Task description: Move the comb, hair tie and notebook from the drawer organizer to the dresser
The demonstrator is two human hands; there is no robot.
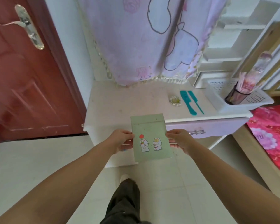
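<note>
A pale green notebook (150, 136) with two rabbit stickers is held in the air just in front of the dresser's front edge. My left hand (122, 139) grips its left edge and my right hand (179, 139) grips its right edge. On the white dresser top (128, 101) lie two teal combs (190, 101) side by side. To their left rests a pale yellow-green hair tie (175, 100). The white plastic drawer organizer (229, 107) stands at the dresser's right end.
A dark mesh cup (234, 96) with pink items stands in the organizer. A pink patterned cloth (136, 41) hangs over the back of the dresser. A red door (23, 70) is on the left, a bed with a red cover (271, 130) on the right.
</note>
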